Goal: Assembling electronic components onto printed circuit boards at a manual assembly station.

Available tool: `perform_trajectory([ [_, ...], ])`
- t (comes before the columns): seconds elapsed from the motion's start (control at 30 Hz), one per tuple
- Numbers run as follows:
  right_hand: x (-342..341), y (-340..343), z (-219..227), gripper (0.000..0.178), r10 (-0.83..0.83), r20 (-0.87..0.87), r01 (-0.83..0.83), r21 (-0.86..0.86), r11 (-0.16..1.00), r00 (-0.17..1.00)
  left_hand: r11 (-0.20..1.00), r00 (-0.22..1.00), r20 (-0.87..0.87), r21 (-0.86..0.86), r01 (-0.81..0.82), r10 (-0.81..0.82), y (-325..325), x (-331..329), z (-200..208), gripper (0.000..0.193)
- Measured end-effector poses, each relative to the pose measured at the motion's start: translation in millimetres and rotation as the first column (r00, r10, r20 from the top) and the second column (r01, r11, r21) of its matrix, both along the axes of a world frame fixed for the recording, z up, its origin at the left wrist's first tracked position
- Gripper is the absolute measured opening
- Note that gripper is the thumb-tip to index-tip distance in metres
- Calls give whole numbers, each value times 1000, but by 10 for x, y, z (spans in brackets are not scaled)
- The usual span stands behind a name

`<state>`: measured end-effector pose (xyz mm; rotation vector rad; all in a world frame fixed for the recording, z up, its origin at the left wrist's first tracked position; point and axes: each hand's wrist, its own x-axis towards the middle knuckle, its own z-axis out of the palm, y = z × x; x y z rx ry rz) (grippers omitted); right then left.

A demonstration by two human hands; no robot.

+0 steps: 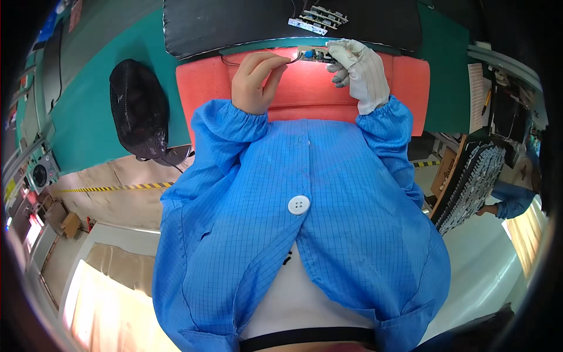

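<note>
My right hand (362, 73), in a white striped glove, grips a small circuit board (309, 54) by its right end, over the red pad (205, 82). A blue component and several dark parts stand on the board. My bare left hand (255, 82) pinches a thin dark wire (296, 57) between thumb and forefinger at the board's left end. Part of that wire emerges behind the hand, further left. Whether the wire is joined to the board is too small to tell.
Several circuit boards (319, 20) lie together on a black mat (234, 26) beyond the pad. To the left, a black mesh cap (139, 108) rests on the green tabletop (82, 129). At right, another person's hand (488, 209) touches a black rack of small parts (472, 185).
</note>
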<state>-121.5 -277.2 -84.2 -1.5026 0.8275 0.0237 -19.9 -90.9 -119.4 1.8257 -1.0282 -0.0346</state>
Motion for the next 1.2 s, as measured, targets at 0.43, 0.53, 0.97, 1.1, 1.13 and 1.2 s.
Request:
perform_trajectory([
  [0.43, -50, -50, -136, 27, 114, 205, -56, -267, 962, 972, 999, 1000, -11, -42, -3, 3, -20, 31, -22, 20],
  [0.53, 27, -103, -297, 28, 323, 381, -11, -632, 775, 866, 998, 999, -35, -43, -42, 40, -43, 87, 34, 18],
  [0.97, 352, -28, -374, 15, 329, 291, 229, -949, 214, 898, 943, 929, -273, -149, -297, 249, 96, 1187, 225, 27],
  [1.1, 213, 79, -133, 11, 342, 504, -53, -502, 863, 793, 983, 989, 104, 162, 87, -104, -147, 768, -4, 30],
  [1.13, 163, 145, 1, 8, 137, 493, -129, -50, 990, 859, 975, 991, 32, 187, 122, -130, -112, 716, -87, 26],
  [1.2, 151, 101, -1, 9, 26, 489, -90, 109, 990, 872, 959, 982, -112, 225, 175, -153, -114, 603, -103, 19],
])
